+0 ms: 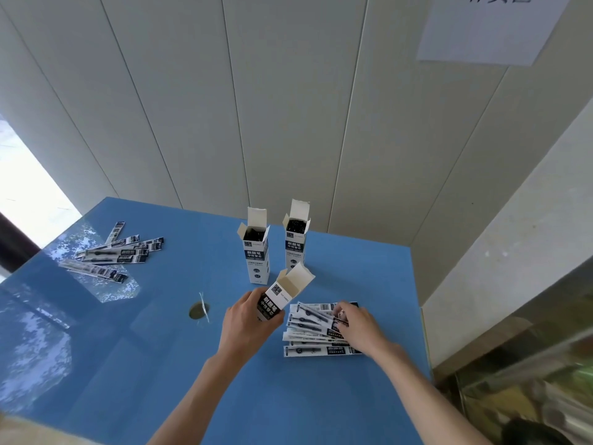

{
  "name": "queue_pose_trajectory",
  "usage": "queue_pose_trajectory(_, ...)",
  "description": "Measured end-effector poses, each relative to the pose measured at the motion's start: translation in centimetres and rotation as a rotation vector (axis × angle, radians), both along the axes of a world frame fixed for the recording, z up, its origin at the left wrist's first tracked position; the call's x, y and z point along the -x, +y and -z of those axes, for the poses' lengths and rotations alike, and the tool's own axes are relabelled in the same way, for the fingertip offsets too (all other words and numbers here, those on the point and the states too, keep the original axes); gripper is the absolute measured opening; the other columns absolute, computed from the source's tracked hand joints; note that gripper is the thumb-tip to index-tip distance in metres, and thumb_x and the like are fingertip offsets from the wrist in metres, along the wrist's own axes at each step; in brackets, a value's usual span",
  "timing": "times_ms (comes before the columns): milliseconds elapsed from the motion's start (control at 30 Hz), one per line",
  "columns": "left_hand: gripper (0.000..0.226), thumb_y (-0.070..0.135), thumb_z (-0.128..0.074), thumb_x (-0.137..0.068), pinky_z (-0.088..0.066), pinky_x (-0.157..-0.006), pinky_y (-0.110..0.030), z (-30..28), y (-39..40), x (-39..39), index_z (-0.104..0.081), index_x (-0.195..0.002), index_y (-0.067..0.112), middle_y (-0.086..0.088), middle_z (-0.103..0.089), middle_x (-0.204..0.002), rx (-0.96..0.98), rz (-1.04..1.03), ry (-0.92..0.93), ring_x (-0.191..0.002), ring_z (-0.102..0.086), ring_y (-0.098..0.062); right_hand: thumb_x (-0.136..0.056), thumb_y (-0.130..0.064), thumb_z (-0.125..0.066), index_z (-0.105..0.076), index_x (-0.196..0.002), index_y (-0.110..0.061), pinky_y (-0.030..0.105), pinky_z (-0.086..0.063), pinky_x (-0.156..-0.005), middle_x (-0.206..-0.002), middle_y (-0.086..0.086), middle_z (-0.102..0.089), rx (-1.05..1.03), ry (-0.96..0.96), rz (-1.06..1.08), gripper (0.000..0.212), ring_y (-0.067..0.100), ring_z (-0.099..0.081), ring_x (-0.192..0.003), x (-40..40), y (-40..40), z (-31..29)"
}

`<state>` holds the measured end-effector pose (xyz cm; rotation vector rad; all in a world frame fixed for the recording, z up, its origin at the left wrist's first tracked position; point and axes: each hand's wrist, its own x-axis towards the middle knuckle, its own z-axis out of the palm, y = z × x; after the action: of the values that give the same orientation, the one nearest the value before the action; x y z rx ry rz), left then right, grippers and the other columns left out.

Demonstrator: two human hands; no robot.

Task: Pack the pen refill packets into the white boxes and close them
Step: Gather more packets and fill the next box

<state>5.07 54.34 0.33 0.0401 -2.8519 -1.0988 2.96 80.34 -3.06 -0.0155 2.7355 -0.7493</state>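
- Three white boxes sit at a blue desk [224, 364]: two stand upright with flaps open, the left standing box [257, 252] and the right standing box [296, 240], each showing dark contents inside.
- The left hand [248, 319] holds the third box [278, 295] tilted, fingers clamped around it, flap open.
- The right hand [356, 321] rests on the near pile of refill packets [316, 329], fingers pinching the top packet.
- A second pile of packets [115, 252] lies well apart, far left.

One head-worn, wide-angle view looks forward and steeply down onto a blue table [160, 364] — both forearms reach in from the bottom edge, close below, with a panelled wall [288, 107] beyond.
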Motion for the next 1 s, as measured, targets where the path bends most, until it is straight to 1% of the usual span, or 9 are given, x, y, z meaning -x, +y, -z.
queue_pose_trajectory(100,0.044,0.046,-0.073,-0.08,-0.05,-0.067,-0.023,0.0,0.1,-0.1,-0.06,-0.12,0.035,0.016,-0.063,-0.097,0.007,0.004,0.0,-0.084,-0.061,-0.006,-0.097,-0.002,-0.047,-0.053,-0.096,-0.029,0.04,-0.053,-0.067,-0.104,0.003,-0.059,0.137,-0.048,0.066,0.027,0.019,-0.062,-0.079,-0.4,0.0,-0.2)
queue_pose_trajectory(200,0.043,0.048,-0.072,-0.08,-0.049,-0.066,-0.023,-0.1,0.2,-0.3,-0.06,-0.119,0.035,0.016,-0.063,-0.096,0.014,0.009,0.007,-0.083,-0.061,-0.006,-0.096,0.005,-0.038,-0.064,-0.091,-0.025,0.025,-0.046,-0.051,-0.124,-0.003,-0.055,0.324,-0.129,0.126,0.04,0.014,-0.073,-0.066,-0.5,0.1,-0.2)
queue_pose_trajectory(400,0.04,0.049,-0.073,-0.081,-0.047,-0.065,-0.022,-0.1,0.6,-0.7,-0.061,-0.115,0.034,0.017,-0.06,-0.091,0.012,0.023,-0.005,-0.082,-0.06,-0.005,-0.091,0.015,-0.036,-0.073,-0.097,-0.012,0.042,-0.058,-0.067,-0.12,0.007,-0.066,0.674,-0.16,0.325,0.046,0.025,-0.073,-0.07,-0.5,0.7,-1.2)
queue_pose_trajectory(467,0.04,0.048,-0.073,-0.081,-0.044,-0.064,-0.018,-0.2,0.9,-0.6,-0.061,-0.116,0.034,0.017,-0.06,-0.092,0.019,0.032,-0.012,-0.083,-0.059,-0.006,-0.091,0.017,-0.033,-0.072,-0.099,-0.004,0.04,-0.061,-0.073,-0.12,0.013,-0.064,0.767,-0.162,0.383,0.045,0.028,-0.073,-0.071,-0.6,0.9,-2.0)
queue_pose_trajectory(567,0.039,0.048,-0.073,-0.081,-0.042,-0.063,-0.017,-0.3,1.3,-0.5,-0.06,-0.115,0.035,0.017,-0.061,-0.092,0.025,0.041,-0.02,-0.083,-0.059,-0.006,-0.092,0.016,-0.032,-0.07,-0.102,0.004,0.035,-0.061,-0.067,-0.117,0.017,-0.063,0.845,-0.167,0.44,0.041,0.028,-0.072,-0.073,-0.8,1.1,-3.1)
queue_pose_trajectory(700,0.037,0.046,-0.074,-0.081,-0.038,-0.06,-0.015,-0.5,1.9,-0.4,-0.061,-0.113,0.034,0.017,-0.06,-0.091,0.025,0.057,-0.016,-0.081,-0.059,-0.005,-0.097,0.0,-0.046,-0.073,-0.099,0.004,0.03,-0.055,-0.065,-0.104,0.026,-0.07,0.942,-0.219,0.494,0.028,0.026,-0.069,-0.074,-0.8,1.7,-3.9)
queue_pose_trajectory(800,0.037,0.046,-0.074,-0.08,-0.041,-0.061,-0.017,-0.5,2.1,-0.4,-0.061,-0.113,0.034,0.017,-0.061,-0.091,0.024,0.068,-0.004,-0.081,-0.059,-0.005,-0.101,-0.016,-0.031,-0.073,-0.103,0.007,0.04,-0.053,-0.077,-0.094,0.028,-0.068,1.059,-0.342,0.481,0.048,0.029,-0.063,-0.081,-1.1,2.4,-4.2)
queue_pose_trajectory(900,0.037,0.047,-0.074,-0.08,-0.043,-0.062,-0.019,-0.4,2.3,-0.2,-0.061,-0.111,0.033,0.017,-0.062,-0.09,0.014,0.072,0.001,-0.081,-0.059,-0.004,-0.087,-0.003,-0.024,-0.068,-0.11,0.014,0.05,-0.053,-0.095,-0.098,0.029,-0.067,1.145,-0.442,0.425,0.053,0.031,-0.064,-0.09,-1.6,3.2,-4.9)
queue_pose_trajectory(1000,0.038,0.046,-0.075,-0.08,-0.044,-0.063,-0.019,-0.4,2.5,-0.2,-0.061,-0.112,0.033,0.018,-0.061,-0.09,0.01,0.076,0.006,-0.081,-0.059,-0.005,-0.073,0.015,-0.021,-0.064,-0.114,0.017,0.054,-0.052,-0.1,-0.104,0.032,-0.066,1.155,-0.502,0.352,0.06,0.036,-0.065,-0.097,-1.9,3.4,-5.4)
